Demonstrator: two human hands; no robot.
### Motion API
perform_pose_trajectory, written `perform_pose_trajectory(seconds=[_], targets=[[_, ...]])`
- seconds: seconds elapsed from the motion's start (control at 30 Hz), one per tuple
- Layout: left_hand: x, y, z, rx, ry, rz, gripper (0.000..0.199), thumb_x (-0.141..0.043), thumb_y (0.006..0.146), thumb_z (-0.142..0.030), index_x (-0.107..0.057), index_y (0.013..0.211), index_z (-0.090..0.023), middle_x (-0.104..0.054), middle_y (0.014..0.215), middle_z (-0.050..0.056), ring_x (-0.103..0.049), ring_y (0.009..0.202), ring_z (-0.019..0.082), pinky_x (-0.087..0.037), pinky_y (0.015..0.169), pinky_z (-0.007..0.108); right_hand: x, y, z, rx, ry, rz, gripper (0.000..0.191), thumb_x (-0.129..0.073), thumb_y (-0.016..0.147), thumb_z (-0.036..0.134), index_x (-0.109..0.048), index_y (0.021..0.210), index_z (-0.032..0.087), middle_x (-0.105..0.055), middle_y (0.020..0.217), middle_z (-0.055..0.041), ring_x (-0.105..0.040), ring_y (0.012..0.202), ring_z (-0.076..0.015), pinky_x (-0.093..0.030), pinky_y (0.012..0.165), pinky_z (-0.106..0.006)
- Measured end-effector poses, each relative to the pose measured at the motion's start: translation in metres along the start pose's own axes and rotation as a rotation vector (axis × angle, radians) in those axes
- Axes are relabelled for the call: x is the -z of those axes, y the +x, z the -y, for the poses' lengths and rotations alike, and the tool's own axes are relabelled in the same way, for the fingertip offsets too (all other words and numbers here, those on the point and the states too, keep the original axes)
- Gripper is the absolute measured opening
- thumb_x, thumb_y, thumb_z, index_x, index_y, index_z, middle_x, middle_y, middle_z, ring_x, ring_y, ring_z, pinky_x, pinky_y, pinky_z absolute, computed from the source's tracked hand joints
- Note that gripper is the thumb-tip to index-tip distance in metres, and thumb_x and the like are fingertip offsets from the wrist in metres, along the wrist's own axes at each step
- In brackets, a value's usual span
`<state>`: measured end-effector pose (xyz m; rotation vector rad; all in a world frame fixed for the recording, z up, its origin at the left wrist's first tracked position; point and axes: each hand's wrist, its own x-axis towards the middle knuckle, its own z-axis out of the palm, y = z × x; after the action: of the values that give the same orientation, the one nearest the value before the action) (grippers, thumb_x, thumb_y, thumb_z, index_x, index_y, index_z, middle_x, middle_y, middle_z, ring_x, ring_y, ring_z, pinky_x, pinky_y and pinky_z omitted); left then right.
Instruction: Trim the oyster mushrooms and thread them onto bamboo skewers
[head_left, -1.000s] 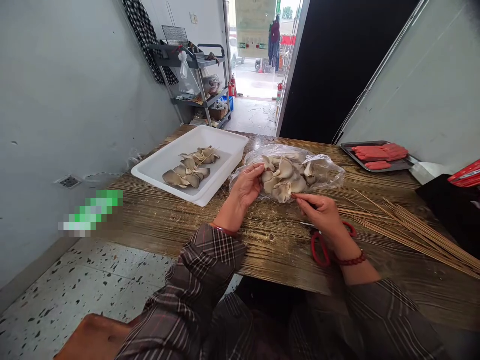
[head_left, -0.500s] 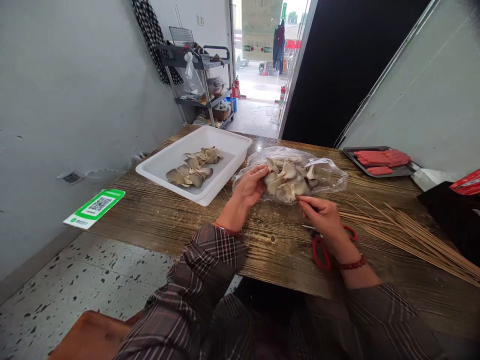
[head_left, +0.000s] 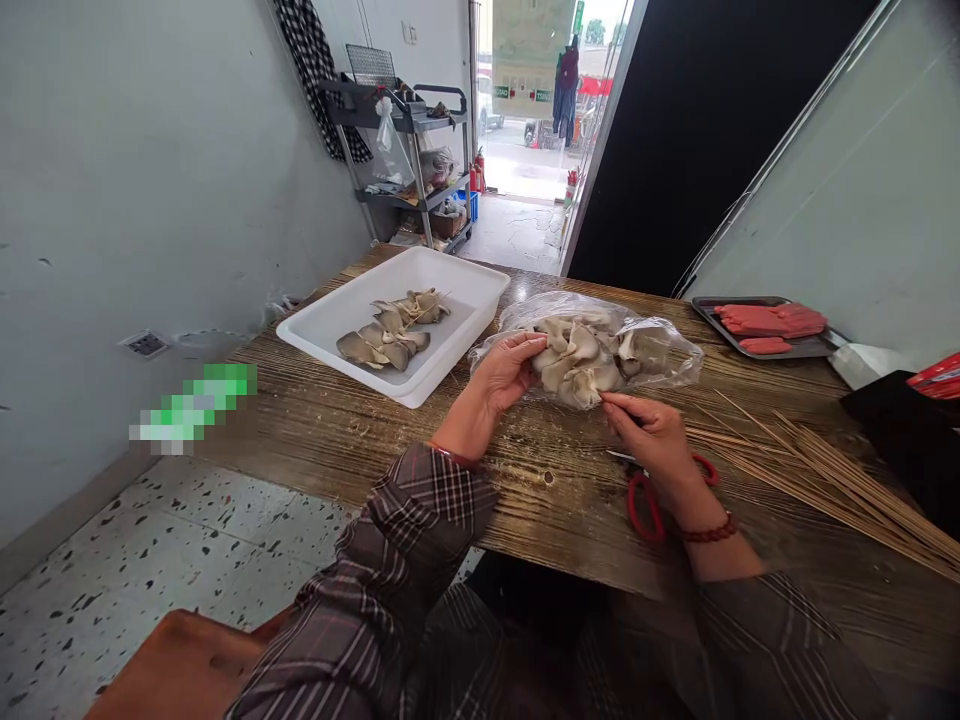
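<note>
Pale grey-brown mushrooms (head_left: 576,362) are between my hands, over a clear plastic bag (head_left: 667,352) that holds more of them. My left hand (head_left: 504,376) is closed on the mushrooms' left side, thumb and fingers pressed together. At their lower right, my right hand (head_left: 649,432) pinches the end of a thin skewer, most of which is hidden by the mushrooms. Scissors with red handles (head_left: 645,508) lie partly under my right hand and wrist. Skewered mushrooms (head_left: 384,345) rest in a white tray (head_left: 427,388) to the left.
Thin wooden skewers (head_left: 832,470) are spread on the right of the wooden table (head_left: 360,440). A dark tray (head_left: 761,300) with pink-red pieces (head_left: 772,320) stands behind them. A black container (head_left: 889,425) is at the right edge. Beyond the table stands a shelf cart (head_left: 409,120).
The whole view has shifted slightly, so most things appear a little further right. Both hands keep nearly the same hold on the mushrooms and skewer.
</note>
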<state>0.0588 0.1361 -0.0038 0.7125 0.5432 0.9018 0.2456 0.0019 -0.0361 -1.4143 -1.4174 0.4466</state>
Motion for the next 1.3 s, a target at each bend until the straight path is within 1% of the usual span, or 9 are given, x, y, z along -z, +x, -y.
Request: perform_pose_trajectory(seconds=[0.17,0.6,0.77,0.87,1.0,1.07,1.13,1.23,1.3], targets=[[-0.003,-0.003,-0.003,-0.065,0.061,-0.027,0.016,-0.084,0.064,-0.017,-0.069,0.07,-0.013,-0.069,0.069,0.001,-0.06,0.061,0.01,-0.047,0.06,0.023,-0.002,-0.001,0.003,0.008,-0.048,-0.037,0.025,-0.065,0.084,0.034,-0.082,0.093,0.017,-0.072,0.063,-0.0022,-0.064,0.055,-0.0155,-0.05,0.058,-0.028],[-0.006,-0.007,-0.001,-0.035,0.152,0.0,0.016,-0.079,0.066,-0.02,-0.064,0.065,-0.015,-0.058,0.061,-0.003,-0.048,0.053,0.007,-0.036,0.05,0.021,-0.005,-0.004,0.004,0.112,-0.187,-0.078,0.023,-0.063,0.087,0.035,-0.082,0.091,0.022,-0.08,0.085,-0.0071,-0.075,0.075,-0.0233,-0.059,0.075,-0.037],[-0.009,-0.006,0.004,-0.049,0.073,-0.013,0.017,-0.08,0.067,-0.025,-0.069,0.075,-0.015,-0.066,0.07,0.001,-0.056,0.06,0.011,-0.045,0.054,0.023,-0.005,-0.003,0.004,0.138,-0.204,-0.087,0.023,-0.061,0.089,0.034,-0.081,0.093,0.023,-0.081,0.091,-0.0069,-0.076,0.082,-0.0235,-0.06,0.079,-0.036],[-0.01,-0.004,0.006,-0.039,0.057,-0.032,0.019,-0.082,0.066,-0.023,-0.072,0.08,-0.015,-0.07,0.074,0.002,-0.059,0.062,0.012,-0.047,0.058,0.024,-0.005,-0.002,0.004,0.158,-0.211,-0.088,0.022,-0.061,0.089,0.032,-0.081,0.093,0.025,-0.081,0.094,-0.0065,-0.077,0.086,-0.0243,-0.06,0.082,-0.038],[-0.013,-0.005,0.007,-0.047,0.008,-0.002,0.015,-0.083,0.066,-0.017,-0.073,0.078,-0.013,-0.071,0.073,0.002,-0.061,0.064,0.01,-0.049,0.063,0.022,-0.007,-0.002,0.004,0.156,-0.19,-0.073,0.022,-0.061,0.088,0.031,-0.081,0.094,0.025,-0.081,0.097,-0.0069,-0.077,0.089,-0.0247,-0.059,0.085,-0.038],[-0.014,-0.006,0.007,-0.047,-0.013,0.009,0.014,-0.082,0.068,-0.016,-0.073,0.077,-0.013,-0.073,0.075,0.003,-0.063,0.065,0.01,-0.05,0.067,0.022,-0.007,-0.002,0.004,0.11,-0.141,-0.059,0.023,-0.062,0.087,0.032,-0.082,0.094,0.024,-0.081,0.096,-0.0069,-0.076,0.086,-0.0242,-0.059,0.082,-0.038],[-0.015,-0.006,0.007,-0.045,-0.029,0.01,0.012,-0.082,0.069,-0.014,-0.073,0.078,-0.013,-0.073,0.074,0.003,-0.063,0.065,0.01,-0.051,0.068,0.023,-0.007,-0.002,0.004,0.022,-0.065,-0.027,0.025,-0.063,0.086,0.037,-0.082,0.096,0.023,-0.08,0.087,-0.0063,-0.073,0.074,-0.0214,-0.058,0.071,-0.034],[-0.014,-0.006,0.005,-0.044,-0.044,0.017,0.011,-0.079,0.071,-0.011,-0.073,0.079,-0.012,-0.073,0.073,0.004,-0.063,0.062,0.01,-0.051,0.065,0.022,-0.006,0.0,0.006,-0.143,0.093,0.053,0.035,-0.067,0.082,0.045,-0.081,0.101,0.019,-0.072,0.066,-0.0032,-0.06,0.053,-0.0143,-0.048,0.051,-0.026],[-0.013,-0.006,0.003,-0.048,-0.041,0.012,0.01,-0.079,0.072,-0.011,-0.073,0.08,-0.012,-0.074,0.074,0.004,-0.064,0.063,0.01,-0.051,0.064,0.022,-0.006,0.001,0.009,-0.256,0.208,0.117,0.042,-0.07,0.078,0.051,-0.081,0.1,0.016,-0.066,0.061,-0.0015,-0.054,0.048,-0.0111,-0.042,0.045,-0.023]])
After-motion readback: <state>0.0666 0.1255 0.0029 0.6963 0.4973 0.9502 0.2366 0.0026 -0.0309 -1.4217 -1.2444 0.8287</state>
